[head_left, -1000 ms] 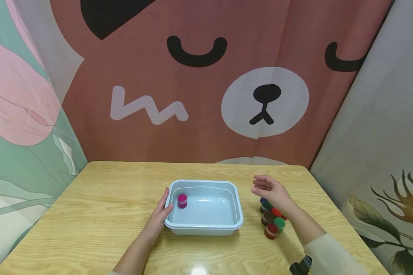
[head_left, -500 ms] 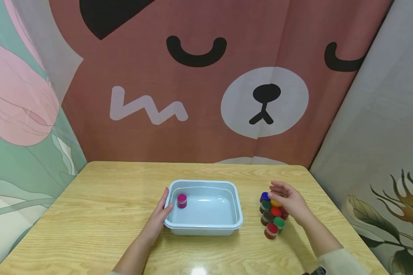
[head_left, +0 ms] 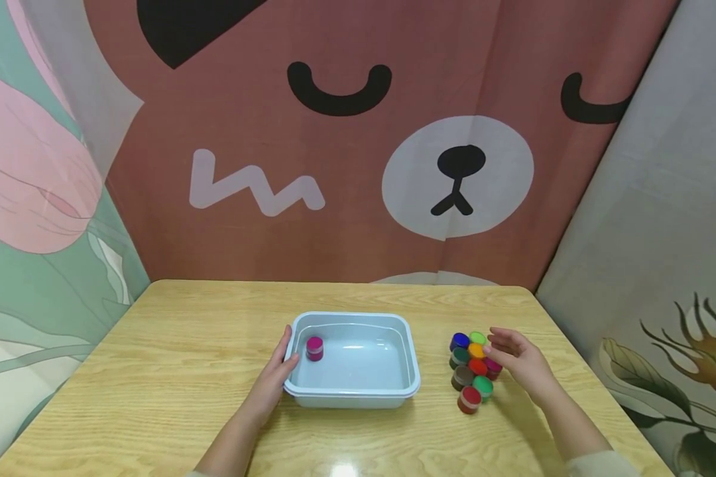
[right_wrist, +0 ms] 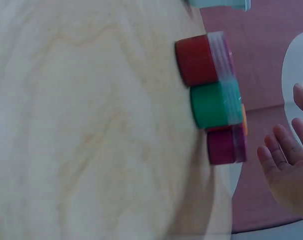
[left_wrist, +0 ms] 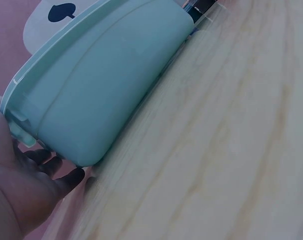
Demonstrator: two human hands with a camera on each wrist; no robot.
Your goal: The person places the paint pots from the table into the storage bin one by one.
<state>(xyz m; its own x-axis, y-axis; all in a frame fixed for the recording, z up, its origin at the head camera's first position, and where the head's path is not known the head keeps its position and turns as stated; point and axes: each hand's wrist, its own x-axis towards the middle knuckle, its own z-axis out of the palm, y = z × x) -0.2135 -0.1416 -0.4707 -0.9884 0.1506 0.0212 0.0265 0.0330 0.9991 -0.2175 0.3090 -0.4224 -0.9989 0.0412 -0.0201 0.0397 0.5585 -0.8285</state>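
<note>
A light blue plastic basin (head_left: 353, 401) stands on the wooden table, with one magenta paint pot (head_left: 315, 348) inside near its left wall. My left hand (head_left: 268, 384) grips the basin's left rim, thumb over the edge and fingers along the outer side, as the left wrist view also shows. To the right is a cluster of small lidded paint pots, among them a blue pot (head_left: 460, 341), an orange pot (head_left: 476, 351), a brown pot (head_left: 462, 377) and a dark red pot (head_left: 469, 400). Above the cluster's right side hovers my right hand (head_left: 525, 364), holding nothing, fingers loosely extended.
The light wooden table (head_left: 173, 371) extends left and in front of the basin. Behind its far edge hangs a brown curtain (head_left: 346, 252) with a bear print. A grey printed curtain (head_left: 644, 265) flanks the right side.
My right hand has moved right and toward me across the paint pots, uncovering the blue, orange and lime green ones. My left hand and the basin stay in place.
</note>
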